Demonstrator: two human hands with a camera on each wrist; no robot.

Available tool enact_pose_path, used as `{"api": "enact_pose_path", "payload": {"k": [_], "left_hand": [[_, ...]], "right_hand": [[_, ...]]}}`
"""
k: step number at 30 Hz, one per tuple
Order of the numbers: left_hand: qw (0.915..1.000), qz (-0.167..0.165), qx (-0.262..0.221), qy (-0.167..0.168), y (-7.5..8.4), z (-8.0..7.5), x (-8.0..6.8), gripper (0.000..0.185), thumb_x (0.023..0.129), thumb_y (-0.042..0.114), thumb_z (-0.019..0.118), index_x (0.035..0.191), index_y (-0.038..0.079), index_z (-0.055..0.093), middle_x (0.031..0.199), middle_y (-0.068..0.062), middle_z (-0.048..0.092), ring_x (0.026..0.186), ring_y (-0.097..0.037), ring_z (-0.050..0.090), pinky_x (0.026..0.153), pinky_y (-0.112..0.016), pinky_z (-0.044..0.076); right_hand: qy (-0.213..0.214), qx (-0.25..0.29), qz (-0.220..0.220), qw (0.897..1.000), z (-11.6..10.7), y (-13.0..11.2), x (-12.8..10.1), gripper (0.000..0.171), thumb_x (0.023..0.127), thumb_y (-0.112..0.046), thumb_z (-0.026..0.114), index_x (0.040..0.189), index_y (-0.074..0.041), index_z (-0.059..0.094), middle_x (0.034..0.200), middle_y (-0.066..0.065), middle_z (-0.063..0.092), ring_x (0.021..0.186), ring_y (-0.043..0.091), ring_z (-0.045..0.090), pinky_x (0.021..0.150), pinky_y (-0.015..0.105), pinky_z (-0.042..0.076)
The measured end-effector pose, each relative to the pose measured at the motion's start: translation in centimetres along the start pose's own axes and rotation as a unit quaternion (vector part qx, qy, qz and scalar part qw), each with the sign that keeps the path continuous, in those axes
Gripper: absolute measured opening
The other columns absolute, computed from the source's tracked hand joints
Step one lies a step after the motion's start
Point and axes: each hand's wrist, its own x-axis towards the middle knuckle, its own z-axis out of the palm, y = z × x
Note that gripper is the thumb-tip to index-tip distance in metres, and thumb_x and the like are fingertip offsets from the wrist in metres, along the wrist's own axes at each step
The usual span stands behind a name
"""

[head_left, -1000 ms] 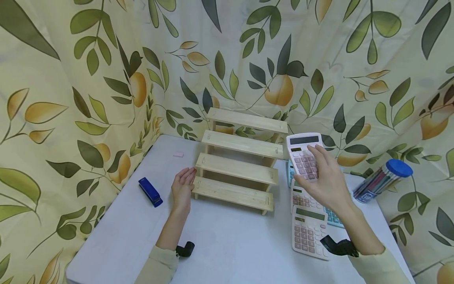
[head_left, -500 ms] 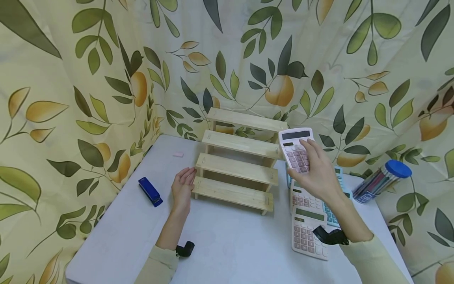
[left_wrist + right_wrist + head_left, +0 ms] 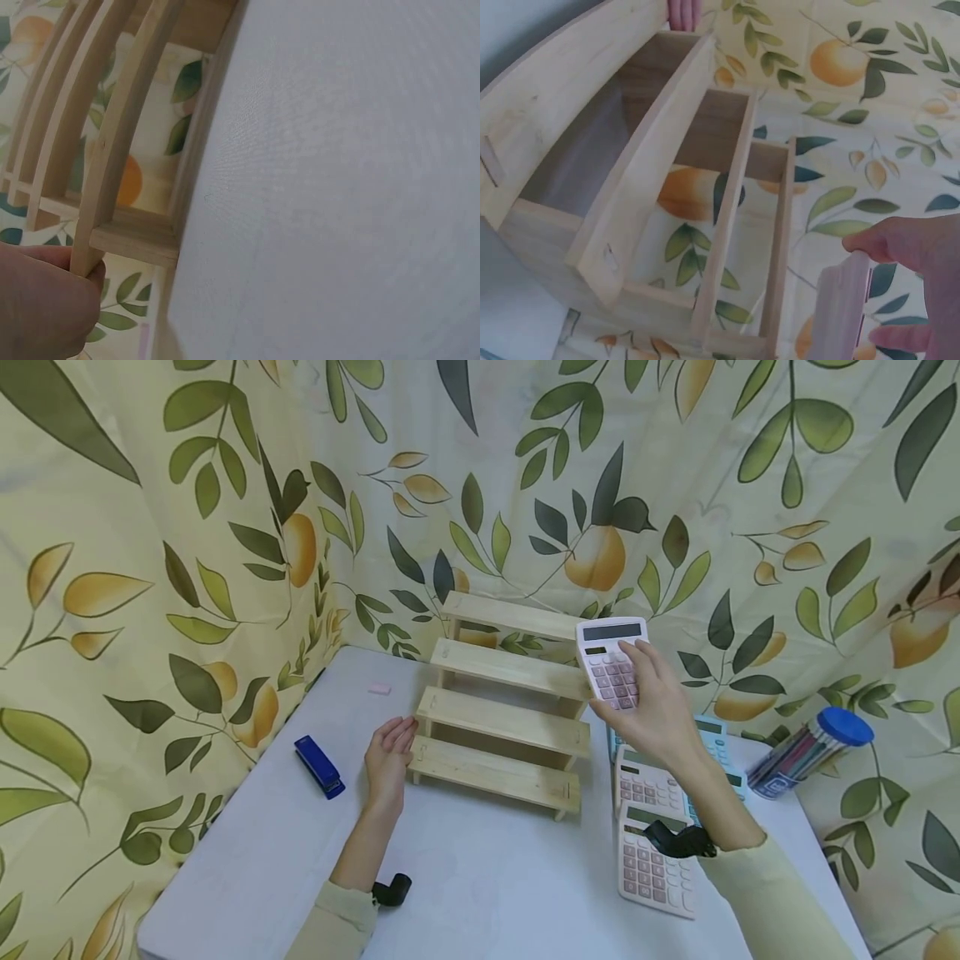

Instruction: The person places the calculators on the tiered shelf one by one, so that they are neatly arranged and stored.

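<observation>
The person wears a pale sleeve on each arm, a soft beige leaning to khaki green. The left sleeve (image 3: 335, 917) is creased near its cuff; the right sleeve (image 3: 772, 902) looks smoother, its cuff slightly wavy. Beyond each cuff the forearm is bare. A black fitting sits at each wrist: the left fitting (image 3: 392, 891) is short with a rounded, upturned end, the right fitting (image 3: 681, 842) longer and bent. The fingers (image 3: 396, 735) are uncovered.
</observation>
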Motion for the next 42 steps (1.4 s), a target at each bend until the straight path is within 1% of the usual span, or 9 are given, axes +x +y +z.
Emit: {"api": "enact_pose_path", "payload": {"k": [2,4,13,17,24,31,36,39,42], "left_hand": [[1.0,0.0,-0.002,0.001,0.1,0.0,0.0,0.072,0.082,-0.03,0.036,0.148,-0.003,0.04,0.148,-0.02,0.055,0.141,-0.027,0.053,0.117,-0.029,0.043],[1.0,-0.002,0.0,0.001,0.1,0.1,0.1,0.072,0.083,-0.03,0.036,0.148,-0.002,0.04,0.148,-0.019,0.056,0.14,-0.026,0.054,0.117,-0.028,0.042],[0.9999,0.0,0.011,-0.002,0.2,0.0,-0.1,0.07,0.084,-0.03,0.036,0.149,-0.003,0.04,0.148,-0.019,0.055,0.141,-0.027,0.053,0.119,-0.031,0.041],[0.9999,0.004,0.016,-0.002,0.0,-0.1,0.0,0.069,0.085,-0.03,0.036,0.149,-0.004,0.04,0.148,-0.02,0.055,0.141,-0.028,0.052,0.119,-0.032,0.041],[0.9999,0.007,0.011,0.001,-0.3,-0.1,0.0,0.07,0.083,-0.03,0.036,0.147,-0.003,0.042,0.147,-0.019,0.057,0.14,-0.027,0.054,0.118,-0.031,0.042],[0.9998,0.014,0.015,0.001,-0.2,-0.1,0.1,0.069,0.083,-0.03,0.036,0.147,-0.004,0.041,0.147,-0.021,0.056,0.141,-0.03,0.053,0.119,-0.032,0.042],[0.9999,0.009,0.015,-0.002,-0.1,-0.1,-0.1,0.07,0.083,-0.03,0.036,0.147,-0.004,0.041,0.148,-0.021,0.055,0.142,-0.03,0.052,0.119,-0.031,0.042],[0.9999,0.005,0.012,-0.004,-0.2,0.0,-0.1,0.07,0.083,-0.03,0.036,0.148,-0.003,0.041,0.148,-0.02,0.055,0.142,-0.03,0.052,0.119,-0.031,0.041],[0.9998,0.013,0.011,-0.006,-0.2,0.0,0.0,0.071,0.082,-0.031,0.036,0.147,-0.004,0.041,0.148,-0.021,0.055,0.142,-0.031,0.052,0.119,-0.033,0.041]], "right_hand": [[-0.001,0.003,0.001,1.0,0.1,-0.3,0.5,0.094,0.084,-0.035,0.083,0.16,-0.009,0.036,0.168,0.02,0.028,0.147,0.049,0.034,0.112,0.075,0.037],[-0.001,0.005,0.001,1.0,0.3,-0.5,1.0,0.093,0.084,-0.035,0.083,0.16,-0.009,0.036,0.168,0.02,0.027,0.148,0.048,0.033,0.113,0.075,0.036],[0.005,0.021,0.0,1.0,1.1,-1.2,2.3,0.092,0.085,-0.033,0.083,0.16,-0.009,0.036,0.166,0.02,0.029,0.145,0.048,0.037,0.112,0.073,0.039],[0.004,0.018,0.005,1.0,1.4,-1.6,2.8,0.092,0.086,-0.036,0.081,0.161,-0.01,0.035,0.167,0.02,0.028,0.146,0.049,0.035,0.113,0.074,0.038],[0.003,0.025,0.004,1.0,2.0,-2.6,4.1,0.089,0.086,-0.038,0.079,0.16,-0.01,0.037,0.167,0.019,0.028,0.145,0.048,0.037,0.111,0.072,0.041],[-0.002,0.028,0.007,1.0,2.9,-3.7,5.6,0.089,0.085,-0.039,0.08,0.158,-0.009,0.038,0.166,0.019,0.029,0.147,0.046,0.034,0.115,0.07,0.037],[0.0,0.036,0.014,0.999,3.2,-4.3,6.4,0.089,0.084,-0.038,0.08,0.158,-0.008,0.039,0.166,0.02,0.03,0.148,0.045,0.033,0.118,0.069,0.033],[0.0,0.036,0.016,0.999,3.6,-4.6,6.8,0.089,0.084,-0.037,0.081,0.157,-0.007,0.04,0.165,0.02,0.031,0.148,0.044,0.033,0.119,0.067,0.033],[0.002,0.039,0.016,0.999,4.0,-4.8,7.5,0.088,0.084,-0.038,0.08,0.156,-0.007,0.041,0.164,0.02,0.033,0.147,0.044,0.035,0.119,0.065,0.035]]}}
